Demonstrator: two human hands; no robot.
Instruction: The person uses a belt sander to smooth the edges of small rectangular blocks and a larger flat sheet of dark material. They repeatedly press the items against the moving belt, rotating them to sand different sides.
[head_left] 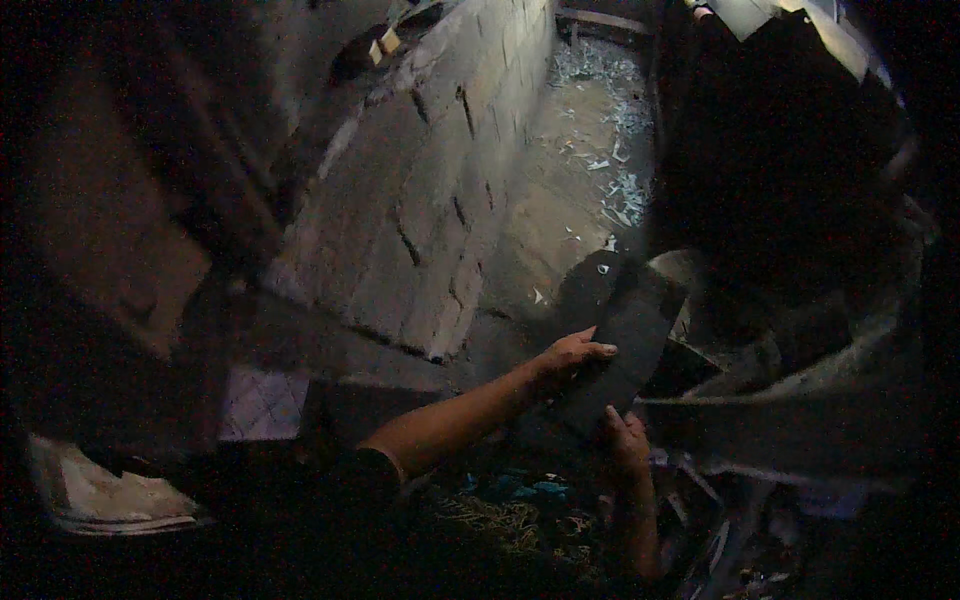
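Fingers (601, 350) on dark flat piece (630, 335), long axis away and rightward.

One left hand (576, 352), one right hand (628, 442), one panel (632, 340); two blocks (390, 40) beside one board's (390, 230) left edge; scraps (627, 196) too many to count.

The left hand (575, 355) is at the left edge of a flat piece (632, 335), the right hand (628, 437) at its lower end; beyond, left, lies a surface (400, 240); scraps (624, 195) lie on the floor (570, 130) right of it; strands (505, 522) lie below the hands.
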